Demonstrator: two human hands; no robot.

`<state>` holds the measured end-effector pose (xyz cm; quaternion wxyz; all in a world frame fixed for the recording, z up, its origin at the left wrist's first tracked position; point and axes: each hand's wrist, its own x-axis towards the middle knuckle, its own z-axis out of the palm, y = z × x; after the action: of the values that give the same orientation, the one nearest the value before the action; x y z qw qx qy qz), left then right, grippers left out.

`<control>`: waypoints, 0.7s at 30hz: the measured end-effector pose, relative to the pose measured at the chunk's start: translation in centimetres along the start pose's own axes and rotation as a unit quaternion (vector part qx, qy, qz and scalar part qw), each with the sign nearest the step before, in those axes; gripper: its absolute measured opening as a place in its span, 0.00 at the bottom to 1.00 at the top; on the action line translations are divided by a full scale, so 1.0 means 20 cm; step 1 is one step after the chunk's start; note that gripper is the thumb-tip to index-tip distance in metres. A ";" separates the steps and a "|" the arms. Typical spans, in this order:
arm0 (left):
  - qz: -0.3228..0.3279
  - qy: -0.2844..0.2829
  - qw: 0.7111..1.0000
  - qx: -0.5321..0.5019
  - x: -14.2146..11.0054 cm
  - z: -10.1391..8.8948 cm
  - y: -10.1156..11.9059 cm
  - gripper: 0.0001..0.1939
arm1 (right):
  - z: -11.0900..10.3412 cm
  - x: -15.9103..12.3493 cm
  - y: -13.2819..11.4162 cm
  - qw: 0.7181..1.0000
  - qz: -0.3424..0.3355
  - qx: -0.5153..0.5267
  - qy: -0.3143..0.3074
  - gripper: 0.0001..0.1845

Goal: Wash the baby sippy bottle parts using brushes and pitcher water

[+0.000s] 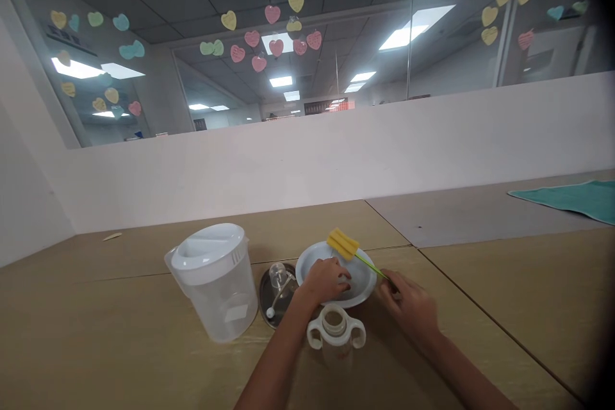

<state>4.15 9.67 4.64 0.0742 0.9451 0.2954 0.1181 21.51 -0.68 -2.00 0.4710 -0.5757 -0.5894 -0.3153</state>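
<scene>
My right hand [410, 304] is closed round the thin green handle of a sponge bottle brush [343, 243]. The brush's yellow sponge head is raised over the far rim of a white bowl [366, 282]. Over the bowl is my left hand [327, 278], its fingers bent and apart, reaching down inside; nothing shows in its grasp, though the fingertips are partly hidden. Just in front of the bowl, between my forearms, a baby bottle [336, 349] stands upright without a lid, a white two-handled grip around its neck.
Left of the bowl, a dark round tray [264, 298] holds a clear cap [277, 274] and a straw with a white end [271, 312]. A large lidded plastic pitcher [221, 298] stands further left. A teal cloth [576, 200] lies far right. A white wall [288, 166] borders the table's back.
</scene>
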 end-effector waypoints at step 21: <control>-0.002 0.140 0.932 -0.333 -0.11 -0.34 -0.01 0.13 | -0.01 0.01 -0.10 0.999 -0.001 0.035 -0.028 0.14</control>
<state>0.44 9.09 10.78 0.3433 0.8394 0.2485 0.3403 19.55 -1.16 -1.43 0.4740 -0.5668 -0.6137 -0.2783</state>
